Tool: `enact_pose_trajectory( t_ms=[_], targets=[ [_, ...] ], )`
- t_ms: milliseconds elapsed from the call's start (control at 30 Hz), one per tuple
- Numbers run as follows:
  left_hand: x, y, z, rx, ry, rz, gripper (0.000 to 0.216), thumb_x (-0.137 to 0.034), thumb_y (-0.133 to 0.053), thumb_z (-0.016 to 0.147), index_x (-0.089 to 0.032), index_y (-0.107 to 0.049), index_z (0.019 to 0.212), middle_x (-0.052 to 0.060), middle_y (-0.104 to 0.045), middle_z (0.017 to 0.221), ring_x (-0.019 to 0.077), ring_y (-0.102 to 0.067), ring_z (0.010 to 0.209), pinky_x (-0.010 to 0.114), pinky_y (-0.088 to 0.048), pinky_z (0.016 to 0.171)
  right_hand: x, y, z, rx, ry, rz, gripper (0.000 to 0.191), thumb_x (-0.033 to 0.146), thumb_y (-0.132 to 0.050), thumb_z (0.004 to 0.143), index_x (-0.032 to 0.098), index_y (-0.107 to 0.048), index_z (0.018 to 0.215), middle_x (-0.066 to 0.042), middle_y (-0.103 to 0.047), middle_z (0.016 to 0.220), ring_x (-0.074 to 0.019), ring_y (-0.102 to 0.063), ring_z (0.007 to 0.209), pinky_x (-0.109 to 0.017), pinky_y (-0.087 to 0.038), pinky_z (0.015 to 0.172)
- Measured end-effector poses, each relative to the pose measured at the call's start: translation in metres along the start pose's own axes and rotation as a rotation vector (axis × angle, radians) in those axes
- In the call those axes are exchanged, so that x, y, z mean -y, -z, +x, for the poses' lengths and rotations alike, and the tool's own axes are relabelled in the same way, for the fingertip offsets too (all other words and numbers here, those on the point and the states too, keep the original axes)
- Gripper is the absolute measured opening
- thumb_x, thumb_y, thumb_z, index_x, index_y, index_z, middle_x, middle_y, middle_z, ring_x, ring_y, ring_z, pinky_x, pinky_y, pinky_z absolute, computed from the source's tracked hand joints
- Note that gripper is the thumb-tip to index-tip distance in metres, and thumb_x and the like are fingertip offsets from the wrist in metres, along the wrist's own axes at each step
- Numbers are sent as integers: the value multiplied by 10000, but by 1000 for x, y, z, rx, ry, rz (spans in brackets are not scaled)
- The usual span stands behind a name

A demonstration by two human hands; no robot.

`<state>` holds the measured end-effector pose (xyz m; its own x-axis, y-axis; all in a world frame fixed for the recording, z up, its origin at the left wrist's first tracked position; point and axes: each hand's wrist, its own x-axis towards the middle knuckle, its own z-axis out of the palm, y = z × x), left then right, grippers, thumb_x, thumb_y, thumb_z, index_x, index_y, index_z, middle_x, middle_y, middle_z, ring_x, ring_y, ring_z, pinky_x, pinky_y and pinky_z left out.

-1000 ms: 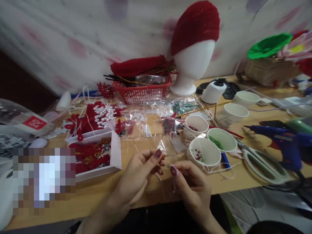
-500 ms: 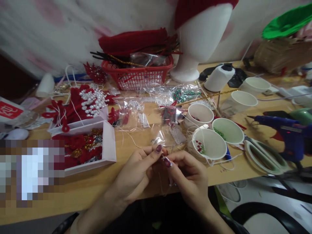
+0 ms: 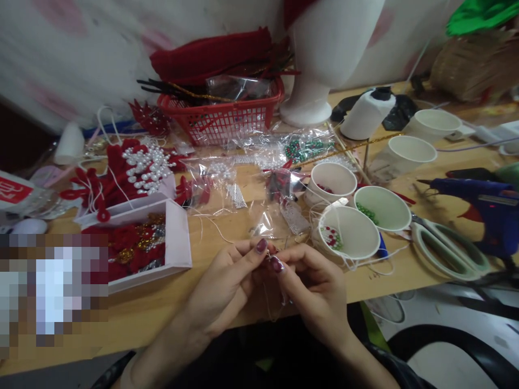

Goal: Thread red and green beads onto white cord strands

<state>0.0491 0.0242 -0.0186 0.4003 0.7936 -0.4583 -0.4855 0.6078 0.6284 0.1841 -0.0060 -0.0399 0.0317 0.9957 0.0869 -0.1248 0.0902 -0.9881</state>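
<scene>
Backgr.: wall (image 3: 97,32) behind, whitish w/ faint pink blotches, blurred. Dark area, far L edge, can't ID. Table (image 3: 150,313): lt. wood, approx. full width of view, front edge slanting up toward R. Floor (image 3: 430,308) lower R: pale, whitish. On it, rounded item (image 3: 438,362), blk rim, pale ctr, type unclear. Lighting: dim, soft; dull sheen on tabletop; source out of view.
</scene>
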Motion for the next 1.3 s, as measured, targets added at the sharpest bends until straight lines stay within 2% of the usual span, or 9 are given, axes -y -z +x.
enact_pose_trajectory(
  t_ms=[233,433,667,900,1000,1133,1300],
  targets=[
    [-2,-2,-1,9,-4,83,291,-378,-868,661,-156,-690,721,9,-648,682,133,-614,672,256,-523,686,1,0,1,6,1,-22,83,223,-633,875,192,-653,802,70,-541,488,-67,-489,394,-169,-399,388],
    [-3,0,-3,-62,-80,149,255,-353,-886,645,-167,-755,760,13,-702,756,102,-608,719,200,-492,712,-2,0,0,2,-7,-8,79,245,-639,885,186,-660,836,61,-548,510,-64,-487,404,-166,-394,389],
    [-3,-2,-4,-100,-121,121,252,-358,-895,635,-186,-758,758,-12,-673,701,90,-612,707,184,-501,709,-5,0,0,55,-23,44,87,221,-631,901,192,-693,954,56,-594,551,-62,-527,435,-158,-428,425],
    [-1,0,-4,-134,-137,183,250,-370,-891,637,-187,-774,760,1,-695,741,93,-618,730,177,-498,718,-2,0,2,29,-10,11,61,203,-639,880,184,-697,877,57,-591,510,-66,-533,403,-158,-428,404],
    [0,6,-4,-146,-233,323,207,-384,-861,681,-210,-785,763,1,-713,793,103,-628,777,176,-497,751,-3,1,2,28,-13,34,55,199,-642,880,185,-695,880,64,-584,498,-64,-535,400,-154,-426,405],
    [1,14,-4,-101,-408,543,86,-337,-764,813,-255,-792,814,-14,-722,863,102,-640,840,168,-495,788,-3,1,1,40,-43,103,57,228,-650,884,184,-686,876,68,-568,484,-61,-504,380,-155,-383,376],
    [1,16,-3,-81,-492,691,114,-299,-678,894,-291,-787,860,-36,-726,877,79,-648,845,139,-497,783,-3,2,0,51,-59,147,56,232,-656,884,194,-692,864,66,-562,485,-58,-505,381,-152,-377,384]
  ],
)
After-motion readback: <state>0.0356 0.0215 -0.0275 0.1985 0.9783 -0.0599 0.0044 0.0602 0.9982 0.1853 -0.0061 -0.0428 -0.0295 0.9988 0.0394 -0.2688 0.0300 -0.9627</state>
